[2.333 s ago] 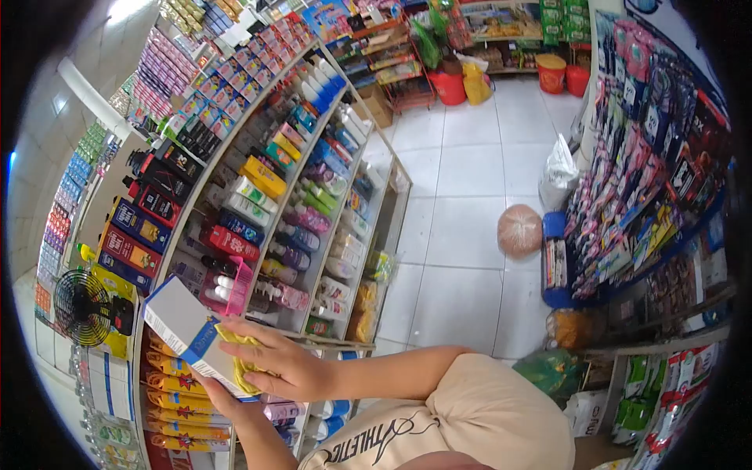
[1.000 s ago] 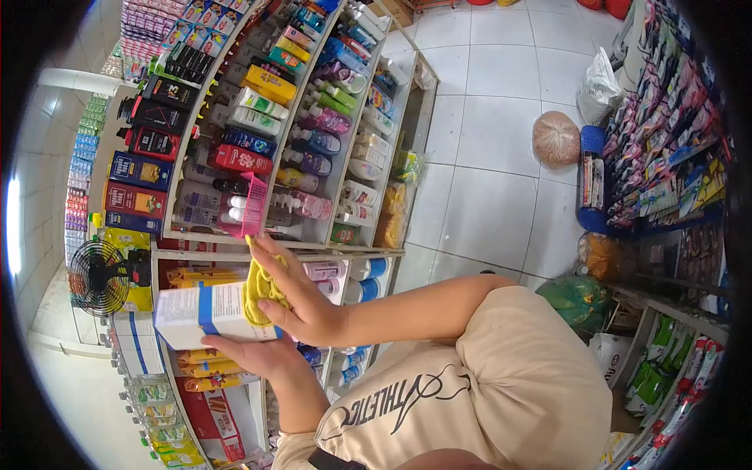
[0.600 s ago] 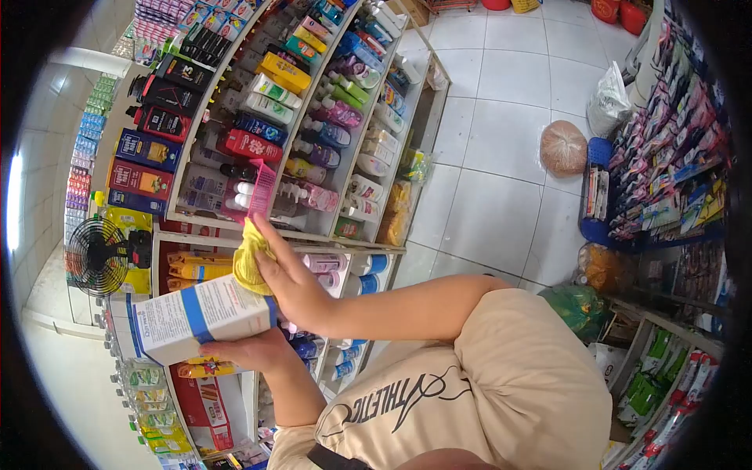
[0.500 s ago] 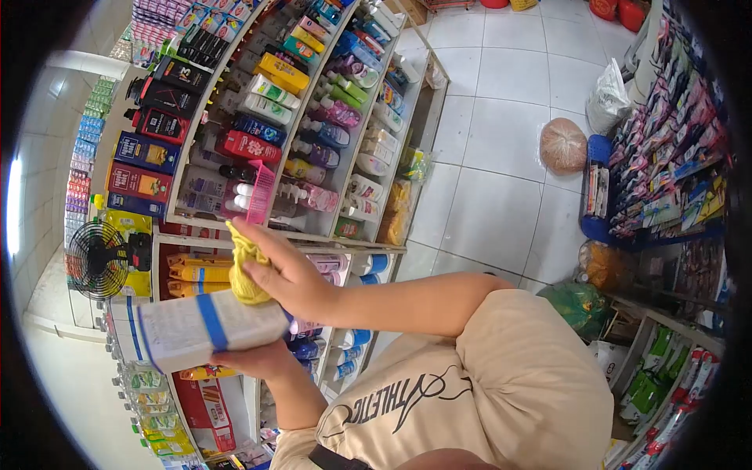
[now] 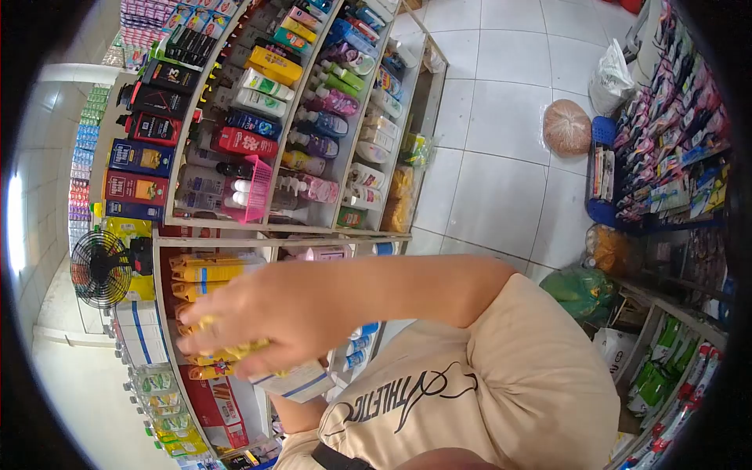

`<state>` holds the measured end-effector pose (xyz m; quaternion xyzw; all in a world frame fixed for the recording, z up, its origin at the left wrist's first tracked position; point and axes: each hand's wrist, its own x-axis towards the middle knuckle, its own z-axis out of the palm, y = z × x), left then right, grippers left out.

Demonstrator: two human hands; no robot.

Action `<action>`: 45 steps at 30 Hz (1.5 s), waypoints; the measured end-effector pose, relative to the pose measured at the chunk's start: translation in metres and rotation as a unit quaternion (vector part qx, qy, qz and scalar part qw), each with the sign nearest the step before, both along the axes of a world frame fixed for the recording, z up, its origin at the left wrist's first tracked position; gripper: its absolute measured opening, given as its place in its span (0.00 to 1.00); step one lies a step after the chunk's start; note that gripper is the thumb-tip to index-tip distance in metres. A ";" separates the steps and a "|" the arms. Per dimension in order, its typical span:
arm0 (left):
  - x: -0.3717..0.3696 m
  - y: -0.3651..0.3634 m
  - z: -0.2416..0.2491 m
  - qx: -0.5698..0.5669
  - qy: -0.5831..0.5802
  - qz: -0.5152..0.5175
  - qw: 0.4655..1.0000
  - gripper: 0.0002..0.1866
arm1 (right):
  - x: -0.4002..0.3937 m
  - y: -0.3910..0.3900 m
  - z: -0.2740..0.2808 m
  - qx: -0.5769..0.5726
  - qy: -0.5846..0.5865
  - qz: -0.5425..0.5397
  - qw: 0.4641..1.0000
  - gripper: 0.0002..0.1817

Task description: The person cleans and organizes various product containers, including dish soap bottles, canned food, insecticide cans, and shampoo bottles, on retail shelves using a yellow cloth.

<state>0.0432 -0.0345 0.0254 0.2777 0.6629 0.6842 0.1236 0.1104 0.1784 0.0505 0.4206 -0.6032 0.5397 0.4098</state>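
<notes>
My right hand [image 5: 270,317], blurred by motion, is closed round a crumpled yellow cloth [image 5: 210,326]. It passes over a white box [image 5: 301,384] with a blue band. Only one end of that box shows below my palm; the rest is covered. My left hand [image 5: 296,406] is under the box and supports it, with just the wrist and heel in sight and the fingers hidden.
Shelves of bottles and tubes [image 5: 266,102] stand ahead, with a pink basket [image 5: 257,188] on one. A black fan [image 5: 100,268] and another white box [image 5: 142,333] are at the left. A brown bag [image 5: 567,128] and green bag [image 5: 580,294] lie on the tiled floor.
The box has moved down and right, closer to my body, and shows a different end. My right hand and the cloth have swept down across it, covering most of the box.
</notes>
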 end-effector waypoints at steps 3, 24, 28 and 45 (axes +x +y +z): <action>-0.008 -0.017 0.010 -0.064 0.061 0.014 0.996 0.37 | 0.007 -0.009 -0.003 0.025 -0.041 -0.109 0.993 0.23; -0.022 -0.068 -0.008 0.083 0.000 0.003 0.997 0.40 | -0.082 -0.124 -0.020 -0.098 0.112 -0.147 0.978 0.15; -0.032 -0.098 -0.007 0.173 0.032 0.155 0.972 0.41 | -0.098 -0.160 -0.023 -0.005 0.062 -0.057 0.996 0.14; -0.168 -0.345 0.081 0.275 0.186 0.445 0.832 0.31 | -0.338 -0.233 0.079 0.210 0.101 -0.303 0.924 0.18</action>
